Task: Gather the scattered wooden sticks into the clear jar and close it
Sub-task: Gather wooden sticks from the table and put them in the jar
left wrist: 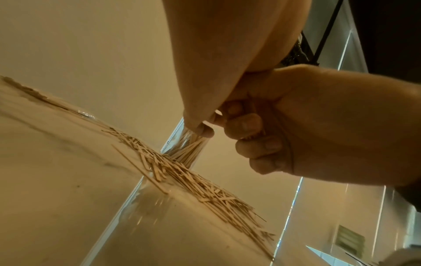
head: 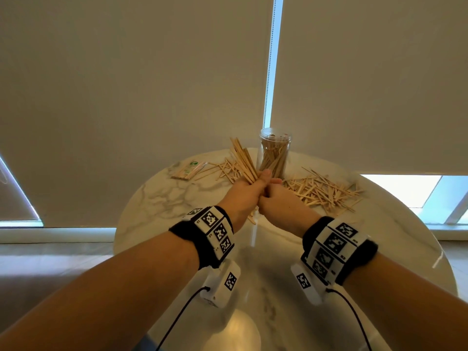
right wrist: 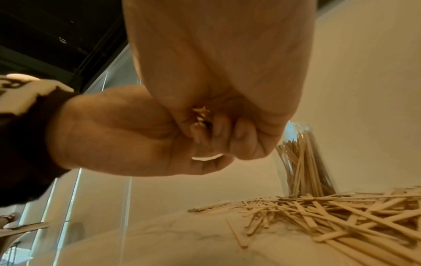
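I seem to be in a home or office room. My round marble-patterned desk [head: 157,196] stands before tall windows covered by beige roller blinds [head: 126,84], daylight showing in the gap at upper centre and at lower right, with wooden flooring [head: 50,259] at lower left.

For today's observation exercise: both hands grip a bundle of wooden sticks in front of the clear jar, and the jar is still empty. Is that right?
Not quite. The clear jar already holds many sticks standing inside it, as the head view shows. The rest stands: the left hand and right hand both grip the bundle of wooden sticks in front of it.
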